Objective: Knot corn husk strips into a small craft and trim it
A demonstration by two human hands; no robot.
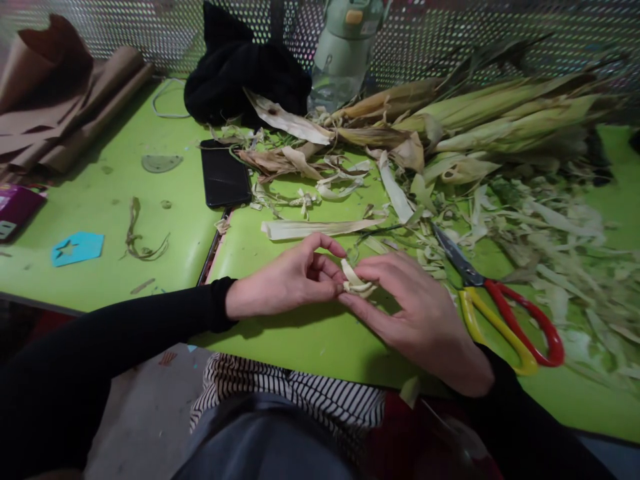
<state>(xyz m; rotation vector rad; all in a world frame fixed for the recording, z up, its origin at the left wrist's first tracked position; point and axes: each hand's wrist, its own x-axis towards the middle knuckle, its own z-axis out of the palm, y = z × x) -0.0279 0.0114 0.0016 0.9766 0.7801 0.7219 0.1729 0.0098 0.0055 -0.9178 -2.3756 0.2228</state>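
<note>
Between my two hands, just above the green table (300, 340), is a small pale folded piece of corn husk (358, 285). The thumb and fingers of my left hand (295, 273) curl in and pinch its left side. From the right, my right hand (410, 300) grips the same piece between thumb and fingers. Part of the husk is hidden behind the fingertips. A long flat husk strip (320, 229) lies just beyond my hands. To the right rest scissors (493, 300) with one red and one yellow handle, their blades pointing away from me.
Husk scraps (565, 253) cover the right side, and whole corn husks (500, 120) lie behind them. At the back are a bottle (345, 53) and black cloth (245, 73). A phone (225, 175), blue tag (77, 249) and brown paper (65, 113) lie left.
</note>
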